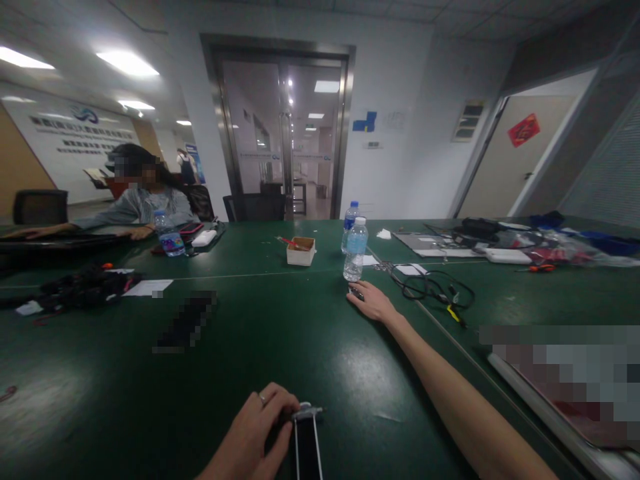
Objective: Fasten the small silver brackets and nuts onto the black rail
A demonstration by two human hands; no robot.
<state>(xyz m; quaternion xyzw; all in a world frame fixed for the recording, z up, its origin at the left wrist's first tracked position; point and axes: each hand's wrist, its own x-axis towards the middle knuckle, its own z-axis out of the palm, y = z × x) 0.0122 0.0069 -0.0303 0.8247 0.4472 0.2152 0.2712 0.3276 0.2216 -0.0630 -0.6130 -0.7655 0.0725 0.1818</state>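
My left hand (263,430), a ring on one finger, is near the table's front edge with its fingers bent in. Its fingertips close on a small silver metal piece (306,413) with a thin tip pointing right. That piece lies across the top end of a black strip with pale edges (307,448), which runs out of view at the bottom. My right hand (374,301) is stretched forward, palm down, its fingers closed around a small dark and silver object (357,293) of unclear kind. Just beyond the fingertips stands a clear water bottle (356,250).
Behind it is a second bottle (351,223). A small box (301,252) holds a red item. Black cables (435,287) lie right of my hand; a blurred flat object (575,393) is at far right. A person (145,193) sits across on the left near another bottle (170,235).
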